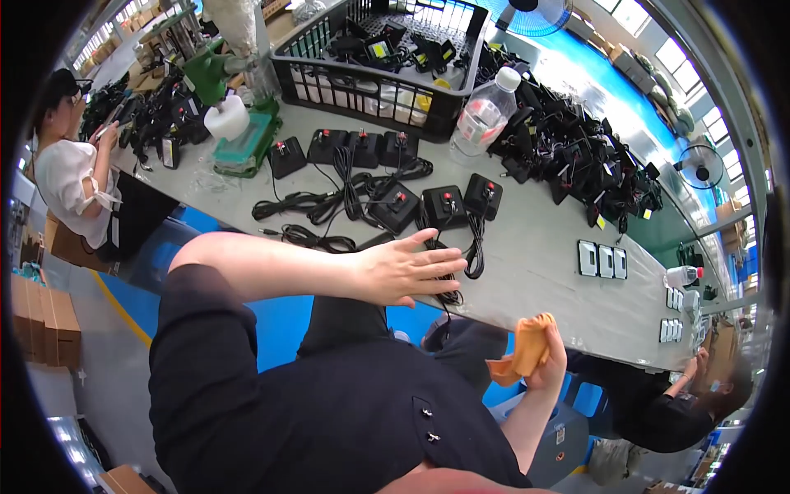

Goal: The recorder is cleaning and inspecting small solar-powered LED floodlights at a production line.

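My left hand (407,267) is open, its fingers spread at the table's near edge. It holds nothing and lies nearest to the coiled black cables. In my right hand (550,366), in front of the table edge, is a folded orange cloth (531,346). Beyond my left hand, several square black power adapters lie on the grey table (527,272), each with a small red piece on its face. Among them are a near adapter (444,206) and a far-left adapter (287,156). Their black cables (321,239) are bundled in loops between them.
A black crate (370,90) of adapters stands behind, with a plastic bottle (485,115) beside it and a green press (239,132) to its left. Black adapters pile (576,156) at the right, near white-and-black frames (602,259). One person (74,181) sits left, another (683,412) right.
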The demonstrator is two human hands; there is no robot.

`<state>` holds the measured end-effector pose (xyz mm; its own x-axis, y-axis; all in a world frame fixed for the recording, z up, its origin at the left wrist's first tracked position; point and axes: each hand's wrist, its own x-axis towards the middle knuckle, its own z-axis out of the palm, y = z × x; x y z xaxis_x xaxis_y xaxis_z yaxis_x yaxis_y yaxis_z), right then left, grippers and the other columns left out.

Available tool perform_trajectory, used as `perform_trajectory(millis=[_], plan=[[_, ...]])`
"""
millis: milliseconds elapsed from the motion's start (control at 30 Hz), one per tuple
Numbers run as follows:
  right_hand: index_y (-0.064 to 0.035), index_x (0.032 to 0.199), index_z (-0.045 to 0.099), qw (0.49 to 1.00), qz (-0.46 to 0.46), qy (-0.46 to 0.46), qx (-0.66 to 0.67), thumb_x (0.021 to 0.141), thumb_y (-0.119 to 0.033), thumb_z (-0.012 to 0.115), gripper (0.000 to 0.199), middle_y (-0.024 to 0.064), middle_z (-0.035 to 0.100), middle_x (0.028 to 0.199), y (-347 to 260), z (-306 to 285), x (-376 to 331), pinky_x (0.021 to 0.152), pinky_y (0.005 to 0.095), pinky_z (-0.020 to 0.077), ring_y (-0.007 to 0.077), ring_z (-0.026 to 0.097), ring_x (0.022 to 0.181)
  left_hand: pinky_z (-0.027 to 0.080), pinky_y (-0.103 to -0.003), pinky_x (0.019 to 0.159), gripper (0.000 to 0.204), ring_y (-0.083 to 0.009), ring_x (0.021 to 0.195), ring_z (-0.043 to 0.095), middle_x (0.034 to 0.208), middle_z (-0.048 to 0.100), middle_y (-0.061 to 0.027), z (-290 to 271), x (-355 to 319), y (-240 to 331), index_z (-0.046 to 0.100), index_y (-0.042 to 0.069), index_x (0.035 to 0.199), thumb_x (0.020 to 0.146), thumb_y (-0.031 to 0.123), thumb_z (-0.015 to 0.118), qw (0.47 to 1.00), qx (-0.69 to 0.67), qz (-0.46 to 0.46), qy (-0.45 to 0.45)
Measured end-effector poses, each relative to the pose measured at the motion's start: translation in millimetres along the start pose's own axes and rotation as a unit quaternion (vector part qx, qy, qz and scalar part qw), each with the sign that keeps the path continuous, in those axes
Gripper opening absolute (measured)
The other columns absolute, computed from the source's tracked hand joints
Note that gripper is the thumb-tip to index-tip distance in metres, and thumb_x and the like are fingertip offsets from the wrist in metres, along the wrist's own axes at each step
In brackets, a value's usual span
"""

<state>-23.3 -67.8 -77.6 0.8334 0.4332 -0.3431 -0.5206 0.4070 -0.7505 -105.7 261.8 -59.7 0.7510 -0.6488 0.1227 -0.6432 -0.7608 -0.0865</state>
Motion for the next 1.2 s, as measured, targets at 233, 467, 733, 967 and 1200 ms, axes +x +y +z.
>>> perform_trajectory(millis=[233,467,733,967,1200], plan=[[-0.0031,0.105,0.051,0.998,-0.026,0.049,-0.013,0.089,-0.021,0.053,0.025,0.0107,0.061,0.094,-20.5,-20.4,-24.5,0.071,0.0336,0.0534,0.0223,0.062,0.085,0.043,-0.042,0.090,0.038,-0.0301,0.109,0.051,0.114,0.054,-0.0118,-61.8,37.0,-127.7,0.058,0.006,0.105,0.069,0.013,0.065,0.942,0.028,-0.165,0.291],[0.0000,0.102,0.051,0.984,-0.106,0.142,0.000,0.088,-0.017,0.054,0.022,0.0105,0.060,0.091,-32.7,-32.5,-47.3,0.077,0.0333,0.0509,0.0226,0.060,0.085,0.033,-0.043,0.105,0.062,-0.0296,0.136,0.025,0.148,0.023,-0.0139,-43.5,73.6,-358.4,0.029,0.021,0.140,0.082,0.018,0.050,0.834,0.083,-0.542,0.052],[-0.0012,0.103,0.052,0.965,-0.089,0.243,0.030,0.090,-0.016,0.051,0.020,0.0109,0.060,0.092,-35.5,-58.5,-53.8,0.077,0.0333,0.0515,0.0224,0.061,0.086,0.038,-0.040,0.102,0.085,-0.0315,0.127,0.039,0.148,0.025,-0.0070,11.2,89.9,-423.0,0.017,0.027,0.145,0.073,0.003,0.054,0.837,0.075,-0.521,-0.149],[-0.0023,0.107,0.054,0.986,-0.063,0.145,0.044,0.091,-0.019,0.052,0.023,0.0094,0.061,0.098,-39.1,-55.6,-31.5,0.082,0.0330,0.0506,0.0207,0.061,0.091,0.046,-0.034,0.091,0.063,-0.0266,0.106,0.058,0.114,0.061,-0.0128,30.9,86.8,-433.8,0.058,0.012,0.119,0.062,0.034,0.074,0.835,-0.032,-0.473,-0.280],[-0.0026,0.101,0.049,0.974,-0.107,0.190,0.056,0.089,-0.016,0.052,0.018,0.0095,0.058,0.090,-33.8,-46.5,-53.2,0.065,0.0314,0.0536,0.0218,0.060,0.083,0.049,-0.036,0.083,0.060,-0.0252,0.094,0.061,0.110,0.062,-0.0151,17.4,94.4,-391.7,0.062,0.007,0.113,0.066,0.041,0.074,0.799,-0.137,-0.532,-0.244]])
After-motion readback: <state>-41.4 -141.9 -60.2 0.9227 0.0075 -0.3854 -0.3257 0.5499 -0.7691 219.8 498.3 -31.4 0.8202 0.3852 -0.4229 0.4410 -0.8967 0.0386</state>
